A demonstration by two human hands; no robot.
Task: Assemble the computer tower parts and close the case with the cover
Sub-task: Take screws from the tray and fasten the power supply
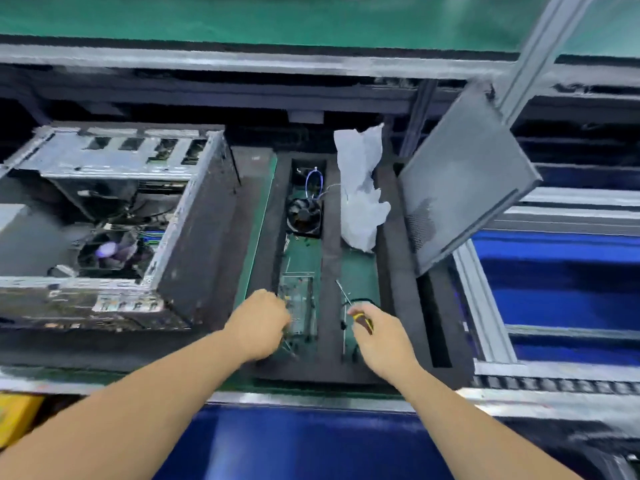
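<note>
An open computer tower (114,220) lies on its side at the left, its fan and cables showing. The grey case cover (464,181) leans upright at the right. A black foam tray (330,251) holds a black fan (304,216), a circuit card (299,303) and a screwdriver shaft (343,292). My left hand (258,323) reaches into the tray with fingers curled at the near end of the card; what it holds is hidden. My right hand (381,337) grips a yellow-and-black screwdriver handle (362,320) over the right slot.
A crumpled white bag (362,192) stands at the back of the tray. The green bench mat (256,216) shows between tower and tray. A metal frame post (540,53) rises behind the cover. Blue bins (561,278) sit at right, a yellow box (17,417) at lower left.
</note>
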